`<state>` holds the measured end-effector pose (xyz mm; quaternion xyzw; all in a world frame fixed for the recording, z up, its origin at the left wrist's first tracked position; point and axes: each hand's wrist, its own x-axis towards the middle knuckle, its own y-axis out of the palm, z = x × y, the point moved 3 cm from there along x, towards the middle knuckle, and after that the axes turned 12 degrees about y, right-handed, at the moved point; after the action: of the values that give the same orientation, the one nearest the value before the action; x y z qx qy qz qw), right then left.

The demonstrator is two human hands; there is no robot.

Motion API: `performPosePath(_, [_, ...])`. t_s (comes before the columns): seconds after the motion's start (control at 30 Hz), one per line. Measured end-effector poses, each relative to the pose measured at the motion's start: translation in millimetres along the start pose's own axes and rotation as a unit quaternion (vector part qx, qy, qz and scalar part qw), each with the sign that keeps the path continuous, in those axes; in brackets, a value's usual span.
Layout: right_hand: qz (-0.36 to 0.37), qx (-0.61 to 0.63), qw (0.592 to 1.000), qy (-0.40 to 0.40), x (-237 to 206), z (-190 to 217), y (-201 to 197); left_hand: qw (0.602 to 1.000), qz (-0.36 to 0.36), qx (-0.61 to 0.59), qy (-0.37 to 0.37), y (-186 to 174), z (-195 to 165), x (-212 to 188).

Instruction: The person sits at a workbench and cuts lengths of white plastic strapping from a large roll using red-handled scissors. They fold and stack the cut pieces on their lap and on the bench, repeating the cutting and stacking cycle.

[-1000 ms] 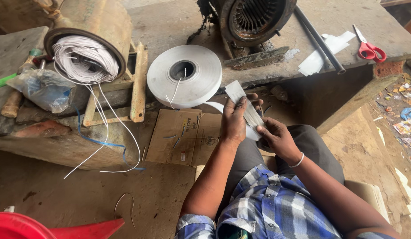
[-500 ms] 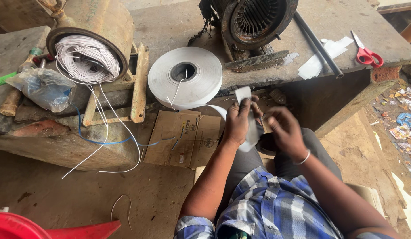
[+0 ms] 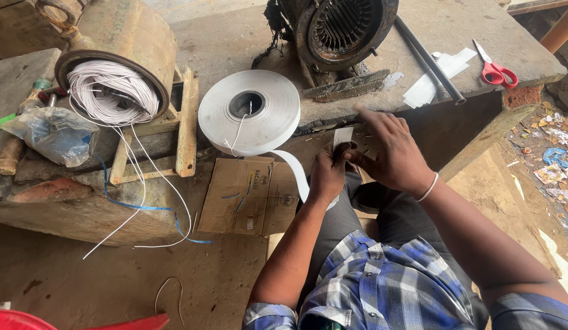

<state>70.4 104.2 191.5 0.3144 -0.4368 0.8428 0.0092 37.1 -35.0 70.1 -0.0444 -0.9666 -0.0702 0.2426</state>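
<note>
White strip (image 3: 342,135) pinched between left fingers (image 3: 336,154) and right fingers (image 3: 357,156).

A rusty motor shell (image 3: 342,27) stands at the far middle of the table (image 3: 235,43). Right of the motor lie a dark rod (image 3: 429,60), white paper scraps (image 3: 432,85) and red scissors (image 3: 494,68). Left of it a drum (image 3: 122,52) holds coiled white wire (image 3: 111,91), resting on a wooden frame (image 3: 185,125). Further left sits a plastic bag (image 3: 48,131). Below the motor, cardboard (image 3: 250,195) leans against the table.
</note>
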Motion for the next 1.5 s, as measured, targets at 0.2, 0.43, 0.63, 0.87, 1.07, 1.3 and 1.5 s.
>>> performPosePath(0.2, [0.009, -0.09, 0.995, -0.028, -5, -5, 6, 0.999, 0.009, 0.034, 0.03, 0, -7, 2])
performPosePath(0.43, [0.001, -0.042, 0.999, -0.001, -5, -7, 8, 0.996, 0.007, 0.086, 0.021, 0, -10, 1])
performPosePath(0.63, [0.009, -0.022, 1.0, 0.005, -5, -11, 10, 0.996, 0.013, 0.085, 0.031, 0, -13, 2])
performPosePath(0.87, [0.025, -0.033, 0.999, 0.019, -6, -9, 11, 0.997, 0.016, 0.068, 0.043, 1, -11, 3])
performPosePath(1.07, [0.018, -0.03, 0.999, -0.006, -8, -4, 11, 0.993, 0.014, 0.113, 0.045, 0, -6, 1])
performPosePath(1.3, [0.041, 0.25, 0.963, 0.092, -23, -28, 40, 0.996, -0.066, 0.052, 0.03, 1, -7, 2])
performPosePath(1.5, [0.142, 0.535, 0.794, 0.252, -54, -53, 106, 0.932, -0.213, -0.261, 0.135, -22, -34, 5])
